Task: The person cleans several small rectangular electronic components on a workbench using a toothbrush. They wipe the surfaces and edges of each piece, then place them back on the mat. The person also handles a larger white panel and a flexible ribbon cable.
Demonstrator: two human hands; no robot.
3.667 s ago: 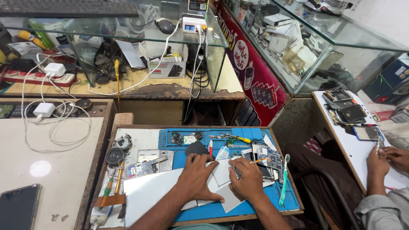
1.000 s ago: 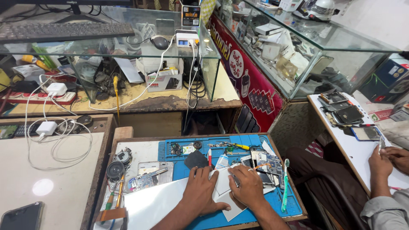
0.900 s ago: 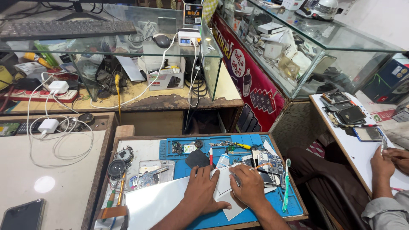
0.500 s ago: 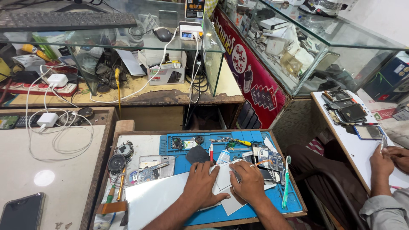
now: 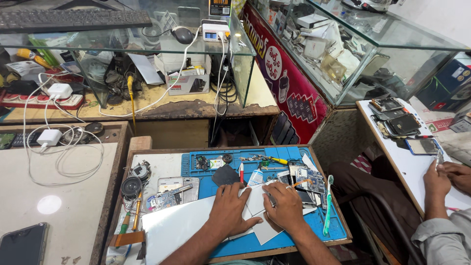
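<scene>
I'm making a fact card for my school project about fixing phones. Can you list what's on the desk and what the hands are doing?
Place: repair desk with a blue work mat beside glass counters
Left hand: flat on a white sheet
Right hand: resting on a white panel, pinching a thin tool
Near the hands: opened phone, green toothbrush, yellow-handled screwdriver, small round speaker
Left side: white chargers with cables
Someone else: another person's hands at the next table, right
</scene>
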